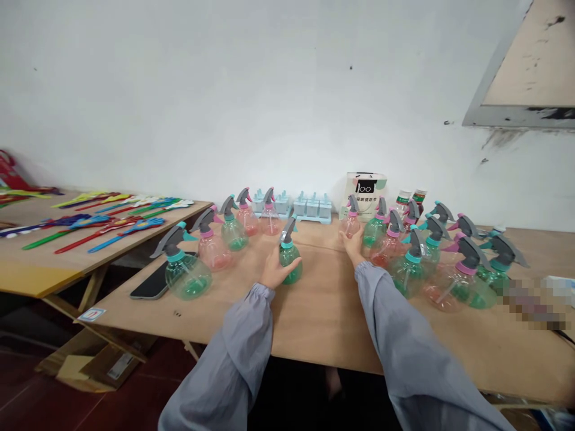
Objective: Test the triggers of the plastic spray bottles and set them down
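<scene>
My left hand is wrapped round the side of a green spray bottle with a grey trigger head and a teal collar, upright near the table's middle. Farther back and to the right, my right hand grips a pink spray bottle with a grey and pink head. Its fingers are partly hidden behind that bottle. On the left stand several more pink and green bottles, among them a large green spray bottle. Beside my right forearm is a cluster of similar ones, including a pink spray bottle.
Along the wall stand light-blue popsicle molds, a printed paper bag and white-capped bottles. A dark phone lies at the left of the brown table. The neighbouring table holds colourful hand-shaped sticks. A cardboard box sits below.
</scene>
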`<state>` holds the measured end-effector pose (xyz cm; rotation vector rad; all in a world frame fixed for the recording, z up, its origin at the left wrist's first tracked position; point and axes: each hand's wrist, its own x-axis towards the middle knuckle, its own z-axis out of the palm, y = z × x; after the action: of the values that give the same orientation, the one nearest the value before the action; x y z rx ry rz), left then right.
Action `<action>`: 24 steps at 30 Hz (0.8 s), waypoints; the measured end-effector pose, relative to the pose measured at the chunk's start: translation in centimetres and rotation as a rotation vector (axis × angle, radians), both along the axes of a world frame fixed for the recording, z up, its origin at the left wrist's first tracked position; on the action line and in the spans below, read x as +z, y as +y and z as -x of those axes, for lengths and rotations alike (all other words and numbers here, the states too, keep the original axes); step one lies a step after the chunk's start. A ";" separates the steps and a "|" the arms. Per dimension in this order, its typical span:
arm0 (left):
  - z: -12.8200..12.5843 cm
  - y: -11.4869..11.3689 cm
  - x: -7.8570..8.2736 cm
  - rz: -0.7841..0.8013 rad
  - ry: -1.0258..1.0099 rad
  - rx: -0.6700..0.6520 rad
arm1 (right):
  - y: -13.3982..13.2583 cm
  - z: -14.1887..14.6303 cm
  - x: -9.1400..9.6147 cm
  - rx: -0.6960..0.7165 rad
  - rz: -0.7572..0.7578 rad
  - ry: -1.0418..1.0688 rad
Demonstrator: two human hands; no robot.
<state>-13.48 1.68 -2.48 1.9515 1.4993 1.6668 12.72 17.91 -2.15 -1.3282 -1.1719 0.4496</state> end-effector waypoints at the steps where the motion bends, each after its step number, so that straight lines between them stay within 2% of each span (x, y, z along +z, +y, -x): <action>1: 0.0 0.0 0.0 0.000 -0.003 -0.002 | 0.1 0.0 0.0 0.000 0.000 0.001; 6: -0.1 -0.1 0.1 -0.002 -0.027 -0.017 | -0.8 0.2 -0.6 -0.004 -0.010 0.006; 12: 0.1 0.6 -0.8 0.024 -0.066 -0.075 | -5.9 2.1 -1.5 0.101 -0.169 0.007; 15: -0.9 0.3 -1.4 0.052 -0.048 -0.159 | -9.2 4.0 -0.5 0.391 -0.252 -0.034; 17: -2.1 -0.4 -1.7 0.073 0.021 -0.203 | -10.9 5.3 0.5 0.604 -0.278 -0.085; 18: -2.7 -0.8 -1.7 0.080 0.079 -0.229 | -11.6 5.9 1.1 0.661 -0.288 -0.092; 21: -3.4 -1.1 -1.0 0.047 0.222 -0.298 | -12.9 6.6 2.5 0.684 -0.304 -0.054; 23: -2.5 0.1 0.2 -0.019 0.167 -0.238 | -13.1 6.4 3.1 0.662 -0.292 -0.033; 24: -1.6 1.2 1.1 -0.060 0.075 -0.140 | -13.1 6.1 3.3 0.653 -0.278 -0.031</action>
<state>-11.87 2.87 -1.42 2.1191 1.3161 1.6149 6.66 4.85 1.16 -0.6940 -1.6261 0.7005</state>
